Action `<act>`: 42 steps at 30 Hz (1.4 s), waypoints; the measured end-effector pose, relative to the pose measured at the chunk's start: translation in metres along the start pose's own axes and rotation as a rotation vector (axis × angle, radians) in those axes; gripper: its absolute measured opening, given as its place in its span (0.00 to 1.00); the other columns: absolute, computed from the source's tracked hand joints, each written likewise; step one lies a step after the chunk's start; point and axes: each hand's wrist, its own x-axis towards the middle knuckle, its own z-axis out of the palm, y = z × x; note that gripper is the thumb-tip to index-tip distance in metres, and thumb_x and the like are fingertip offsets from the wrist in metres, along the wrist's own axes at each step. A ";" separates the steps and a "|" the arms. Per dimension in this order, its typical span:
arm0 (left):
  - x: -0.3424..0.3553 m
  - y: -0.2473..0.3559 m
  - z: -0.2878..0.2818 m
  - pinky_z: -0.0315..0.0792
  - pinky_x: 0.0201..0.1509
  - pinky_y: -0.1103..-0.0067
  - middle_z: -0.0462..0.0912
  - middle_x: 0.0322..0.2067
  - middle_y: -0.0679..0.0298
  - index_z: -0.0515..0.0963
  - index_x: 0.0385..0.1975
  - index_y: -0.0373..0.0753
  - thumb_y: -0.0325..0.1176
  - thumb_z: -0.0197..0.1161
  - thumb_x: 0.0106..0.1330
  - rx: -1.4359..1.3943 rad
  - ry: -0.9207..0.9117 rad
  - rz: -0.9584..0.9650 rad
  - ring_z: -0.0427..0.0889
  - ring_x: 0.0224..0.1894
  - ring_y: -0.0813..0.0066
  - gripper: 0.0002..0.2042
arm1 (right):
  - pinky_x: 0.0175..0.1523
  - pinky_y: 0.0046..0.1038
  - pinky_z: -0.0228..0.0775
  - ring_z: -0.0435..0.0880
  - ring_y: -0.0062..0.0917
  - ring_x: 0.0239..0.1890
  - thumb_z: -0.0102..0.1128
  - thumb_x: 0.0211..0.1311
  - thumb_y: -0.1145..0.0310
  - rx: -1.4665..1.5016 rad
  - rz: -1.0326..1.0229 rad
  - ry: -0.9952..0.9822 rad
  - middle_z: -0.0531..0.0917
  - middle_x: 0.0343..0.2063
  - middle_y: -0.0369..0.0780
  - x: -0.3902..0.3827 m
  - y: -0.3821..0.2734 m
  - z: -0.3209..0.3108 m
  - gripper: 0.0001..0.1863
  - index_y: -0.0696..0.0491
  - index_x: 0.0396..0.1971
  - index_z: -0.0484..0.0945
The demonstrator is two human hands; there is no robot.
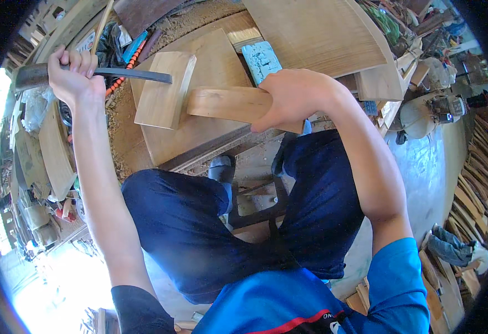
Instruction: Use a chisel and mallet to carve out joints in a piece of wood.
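At the upper left my left hand (pixel 74 72) is closed round a chisel-like tool (pixel 135 74) with a thick dark handle and a long, narrow metal blade. The blade points right, and its tip lies over a light wooden block (pixel 163 103), set at a slant on a wide board (pixel 216 61). My right hand (pixel 297 97) grips a flat, slightly curved wooden piece (pixel 227 104) by its right end. That piece's left end reaches the block's right side; whether the two are joined I cannot tell. Behind my right hand lies a worn light-blue block (pixel 261 60).
A large wooden panel (pixel 316 36) spans the far right of the work surface. Sawdust, an orange-and-black cord (pixel 122 78) and a dark bag (pixel 109 44) lie at the far left. A motor-like machine (pixel 441 108) and stacked wood strips (pixel 477 195) stand to the right.
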 end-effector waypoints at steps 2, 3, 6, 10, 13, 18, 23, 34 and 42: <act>-0.001 0.000 0.001 0.45 0.19 0.79 0.51 0.12 0.74 0.57 0.20 0.46 0.31 0.52 0.67 0.005 -0.001 0.001 0.47 0.12 0.82 0.14 | 0.47 0.40 0.78 0.86 0.45 0.39 0.69 0.44 0.36 0.000 -0.003 0.008 0.87 0.34 0.53 0.000 0.000 0.000 0.38 0.61 0.37 0.85; -0.002 0.001 0.002 0.45 0.18 0.79 0.51 0.12 0.74 0.57 0.20 0.47 0.31 0.53 0.67 0.011 -0.002 0.003 0.47 0.12 0.82 0.14 | 0.48 0.40 0.78 0.86 0.45 0.39 0.69 0.44 0.36 -0.006 0.002 0.005 0.87 0.34 0.53 -0.001 -0.001 -0.001 0.38 0.61 0.37 0.85; -0.001 0.001 0.001 0.45 0.19 0.79 0.51 0.12 0.74 0.57 0.20 0.47 0.31 0.53 0.67 0.016 -0.008 0.001 0.47 0.12 0.82 0.14 | 0.48 0.40 0.77 0.86 0.44 0.40 0.69 0.44 0.35 -0.011 0.004 -0.002 0.87 0.36 0.52 0.000 -0.001 -0.001 0.39 0.61 0.38 0.85; 0.000 0.001 -0.001 0.44 0.19 0.79 0.52 0.12 0.73 0.58 0.20 0.47 0.31 0.54 0.66 0.004 -0.020 0.001 0.47 0.12 0.82 0.14 | 0.50 0.40 0.77 0.86 0.44 0.42 0.69 0.44 0.35 0.011 0.022 -0.017 0.86 0.38 0.52 0.002 0.001 0.002 0.39 0.61 0.39 0.85; 0.001 0.001 -0.002 0.45 0.19 0.79 0.52 0.12 0.73 0.58 0.20 0.47 0.31 0.54 0.66 0.007 -0.023 0.010 0.47 0.12 0.82 0.14 | 0.50 0.40 0.77 0.86 0.44 0.43 0.69 0.44 0.36 -0.012 0.044 -0.029 0.86 0.38 0.52 0.000 -0.002 -0.001 0.40 0.61 0.41 0.85; 0.000 0.001 0.000 0.45 0.19 0.79 0.51 0.12 0.73 0.58 0.20 0.46 0.31 0.54 0.66 -0.003 -0.039 0.015 0.47 0.12 0.82 0.14 | 0.50 0.39 0.78 0.86 0.44 0.42 0.69 0.44 0.36 -0.006 0.038 -0.016 0.87 0.38 0.52 0.000 -0.002 0.000 0.39 0.61 0.41 0.85; -0.001 0.002 -0.001 0.44 0.19 0.79 0.51 0.12 0.73 0.58 0.21 0.46 0.31 0.54 0.66 -0.002 -0.043 0.015 0.47 0.13 0.82 0.13 | 0.49 0.39 0.78 0.87 0.43 0.42 0.70 0.44 0.36 0.002 0.051 -0.035 0.87 0.38 0.52 0.000 -0.003 -0.001 0.39 0.61 0.41 0.85; -0.003 0.002 0.002 0.44 0.19 0.79 0.51 0.12 0.73 0.57 0.21 0.46 0.31 0.52 0.67 0.017 -0.038 0.028 0.46 0.12 0.82 0.14 | 0.48 0.39 0.77 0.86 0.44 0.40 0.70 0.44 0.36 0.016 0.036 -0.038 0.87 0.35 0.53 0.003 0.001 0.001 0.39 0.62 0.39 0.85; -0.010 0.004 0.009 0.44 0.19 0.79 0.51 0.12 0.73 0.56 0.20 0.47 0.32 0.52 0.68 0.066 -0.008 0.050 0.46 0.13 0.82 0.14 | 0.47 0.39 0.78 0.87 0.44 0.38 0.69 0.44 0.37 0.020 0.028 -0.028 0.87 0.34 0.53 -0.002 -0.003 -0.003 0.38 0.62 0.37 0.85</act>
